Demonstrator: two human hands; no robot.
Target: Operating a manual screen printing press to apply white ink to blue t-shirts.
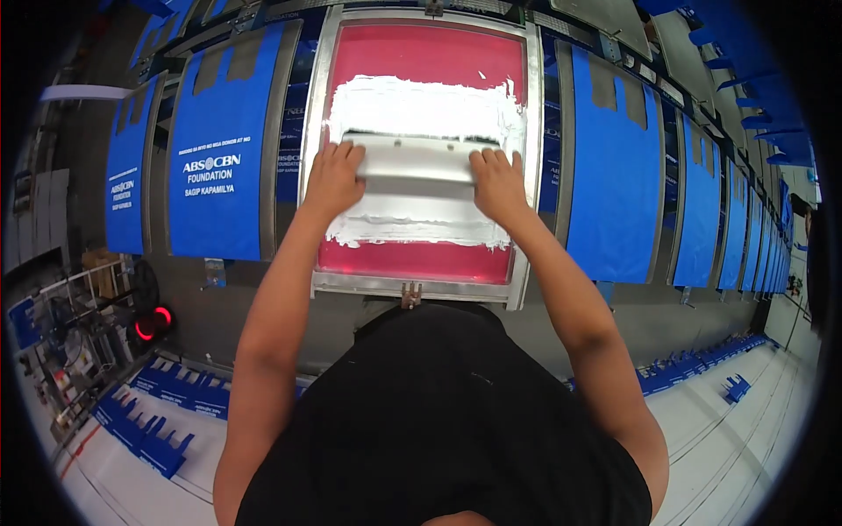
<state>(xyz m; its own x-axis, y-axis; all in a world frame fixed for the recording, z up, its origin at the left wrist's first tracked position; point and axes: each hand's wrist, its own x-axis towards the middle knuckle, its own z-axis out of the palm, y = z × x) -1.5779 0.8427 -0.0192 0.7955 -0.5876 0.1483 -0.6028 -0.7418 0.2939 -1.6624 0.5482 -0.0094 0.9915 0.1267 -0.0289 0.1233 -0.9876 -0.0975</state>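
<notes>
Two hands work one tool here: our left hand [334, 178] and our right hand [497, 181] both press down on the squeegee [417, 160], a pale metal-backed blade lying across the printing screen [427, 53]. Its long axis runs left to right, square to our forearms, and each hand sits at one end of it, so neither is nearer than the other; the middle of the blade shows bare between them. Our fingers curl over the far edge of the handle and are closed on it, palms flat on its back. We cannot see the thumbs.

We see the squeegee about halfway up the screen, straight ahead of our chest. Beyond it, toward the far rail of the frame [317, 105], lies a thick band of white ink [427, 107]; on our side a thinner, streaked smear [412, 230] lies over the pink mesh. The mesh shows bare at the near and far ends.

The metal frame acts as a shallow tray, and the ink stays within its rails. A small clamp [410, 294] sits at the middle of the near rail.

Blue bags [217, 149] with white print hang flat on boards to the left, and plain blue ones [613, 167] to the right, in a row. More blue bags [162, 403] lie on the floor at lower left.
</notes>
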